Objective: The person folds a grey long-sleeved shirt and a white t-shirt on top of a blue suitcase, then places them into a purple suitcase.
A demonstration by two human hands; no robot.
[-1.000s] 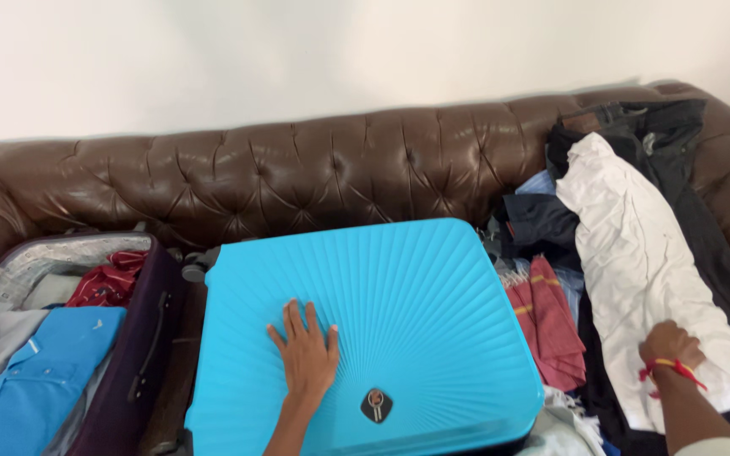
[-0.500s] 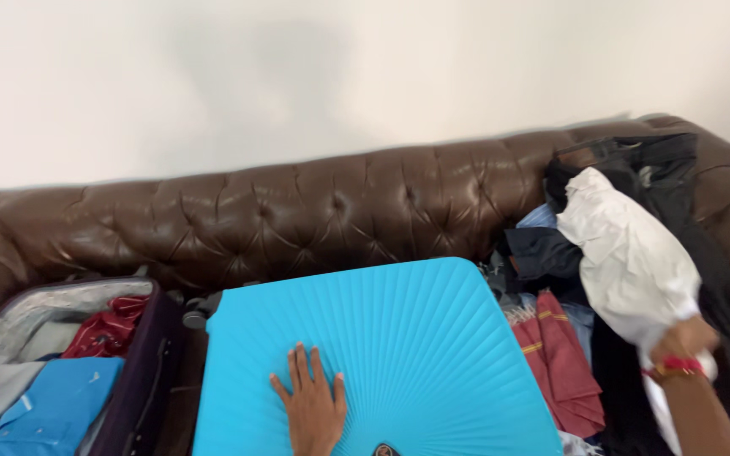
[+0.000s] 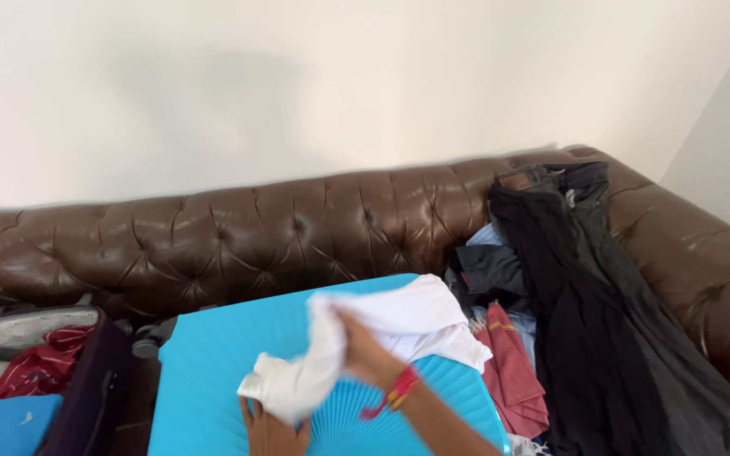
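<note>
The right hand [image 3: 365,350], with a red thread band at its wrist, has its grip closed on a bunched white garment [image 3: 373,338], holding it over the lid of a bright blue ribbed suitcase [image 3: 213,371] that lies flat on the seat of a brown tufted leather sofa [image 3: 238,236]. The cloth hangs in a crumpled fold toward the near edge of the suitcase and spreads out toward its far right corner. The left hand [image 3: 272,432] lies on the suitcase lid at its near edge, just under the hanging cloth; only the fingers and part of the back show, so how far its grip is open cannot be told. At the right end of the sofa lies a heap of clothes, with a long black garment [image 3: 601,338] draped from the backrest down over the seat and a red folded cloth [image 3: 513,371] just beside the suitcase. At the left end sits an open dark suitcase [image 3: 86,380] holding red and blue clothes.
</note>
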